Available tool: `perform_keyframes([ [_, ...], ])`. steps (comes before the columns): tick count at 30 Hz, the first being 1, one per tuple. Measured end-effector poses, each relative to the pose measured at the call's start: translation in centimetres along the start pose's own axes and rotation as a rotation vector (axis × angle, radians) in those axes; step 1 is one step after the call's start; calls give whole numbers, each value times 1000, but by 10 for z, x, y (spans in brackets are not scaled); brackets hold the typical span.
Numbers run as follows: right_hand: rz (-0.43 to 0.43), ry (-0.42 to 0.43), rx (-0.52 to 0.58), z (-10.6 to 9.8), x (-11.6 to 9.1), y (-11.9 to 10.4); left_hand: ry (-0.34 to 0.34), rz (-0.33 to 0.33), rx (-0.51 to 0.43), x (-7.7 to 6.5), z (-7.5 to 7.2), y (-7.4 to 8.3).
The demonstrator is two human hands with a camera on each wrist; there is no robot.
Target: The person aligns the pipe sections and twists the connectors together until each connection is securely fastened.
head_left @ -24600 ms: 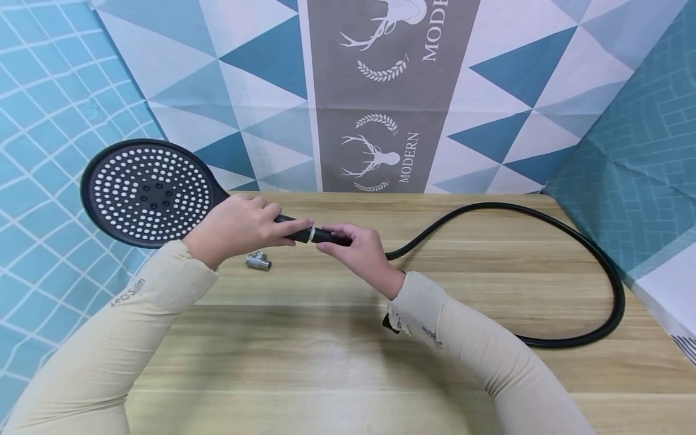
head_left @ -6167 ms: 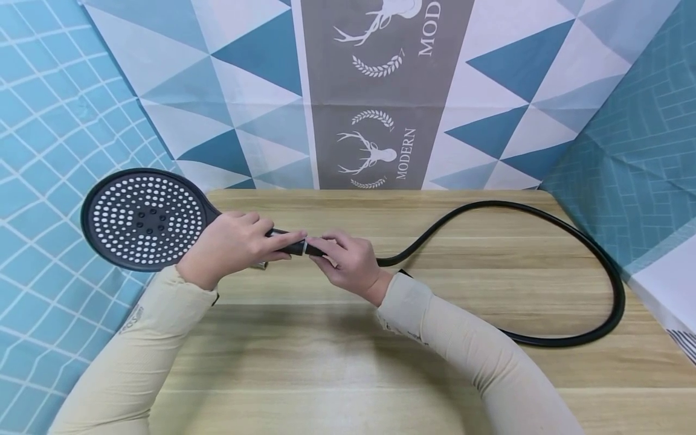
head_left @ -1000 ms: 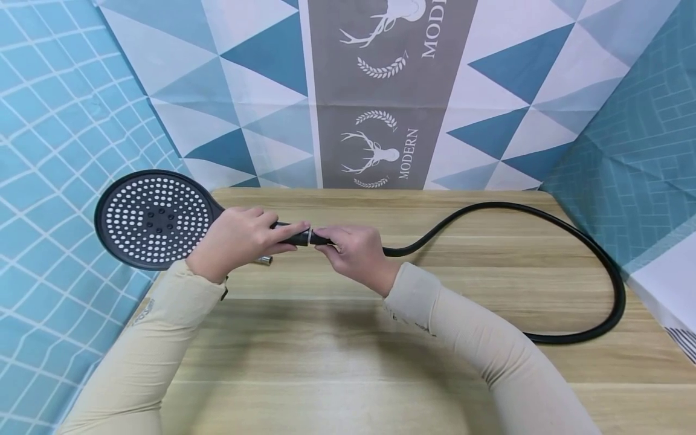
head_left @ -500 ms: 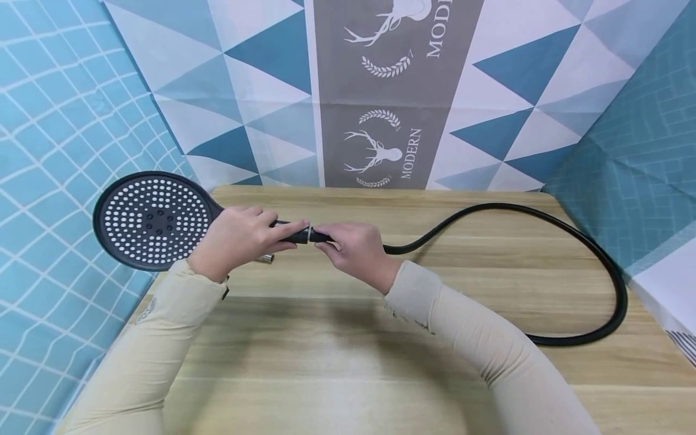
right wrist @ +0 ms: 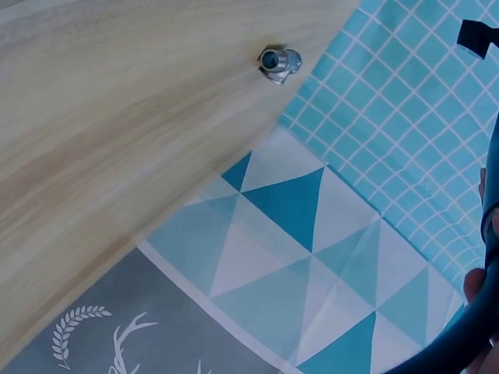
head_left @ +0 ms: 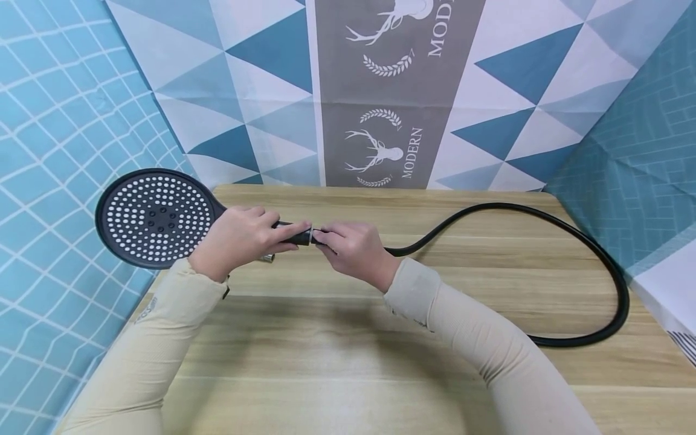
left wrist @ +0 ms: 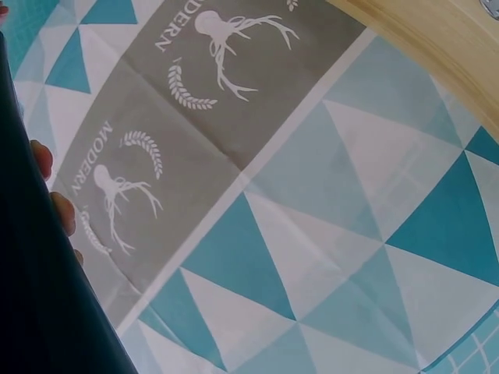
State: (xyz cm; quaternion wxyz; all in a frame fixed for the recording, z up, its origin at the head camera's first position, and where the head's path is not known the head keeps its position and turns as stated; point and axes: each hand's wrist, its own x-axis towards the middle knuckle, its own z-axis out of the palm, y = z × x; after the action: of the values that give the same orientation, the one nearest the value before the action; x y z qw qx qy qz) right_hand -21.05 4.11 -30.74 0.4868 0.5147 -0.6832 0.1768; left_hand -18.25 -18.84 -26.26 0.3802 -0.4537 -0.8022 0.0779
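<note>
My left hand point(head_left: 241, 238) grips the handle of a black shower head point(head_left: 157, 217), its face of white nozzles turned up toward the head camera. A thin pale ring shows where the handle meets the black hose point(head_left: 544, 211). Right there my right hand point(head_left: 353, 251) pinches the hose end between thumb and curled fingers. Shower head and handle are held above the table, and the hose runs off to the right. A small chrome fitting point(right wrist: 277, 62) lies on the table, mostly hidden behind my left hand in the head view.
The hose makes a wide loop on the right of the wooden table point(head_left: 326, 362). Blue tiled sheeting point(head_left: 49, 181) borders the left side, and a patterned backdrop point(head_left: 375, 90) stands along the back edge. A white object point(head_left: 669, 284) is at the right edge.
Since the oldest frame, the shower head has dropped lower and now covers more of the chrome fitting with my left hand. My right fingers have repeatedly shifted their pinch at the hose end.
</note>
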Motion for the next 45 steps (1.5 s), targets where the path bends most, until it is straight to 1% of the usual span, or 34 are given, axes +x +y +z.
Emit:
perform_keyframes([
  [6,7,25,-29,1,-1,-2,8,3,-2,2,0,0],
  [10,25,23,-21,1,-1,-3,-5,2,0,1,0,0],
  [16,74,-28,33,0,0,-7,-25,11,16,0,2,0],
  [21,116,-73,105,5,-2,-6,-28,36,31,-3,4,-1],
  [24,140,-97,115,6,-3,-7,-36,43,24,-5,7,-2],
  [28,203,-153,83,5,-6,-10,-47,22,-8,-12,15,-3],
  [32,286,-247,91,4,-14,-12,-49,-24,-68,-23,23,-3],
  [35,358,-314,102,2,-22,-9,-54,-60,-106,-30,28,-5],
  [38,416,-371,94,0,-29,-2,-51,-80,-119,-35,31,-8],
  [41,441,-430,95,-3,-33,3,-55,-94,-135,-40,37,-9],
  [45,458,-516,108,-5,-39,6,-74,-118,-155,-49,45,-6],
])
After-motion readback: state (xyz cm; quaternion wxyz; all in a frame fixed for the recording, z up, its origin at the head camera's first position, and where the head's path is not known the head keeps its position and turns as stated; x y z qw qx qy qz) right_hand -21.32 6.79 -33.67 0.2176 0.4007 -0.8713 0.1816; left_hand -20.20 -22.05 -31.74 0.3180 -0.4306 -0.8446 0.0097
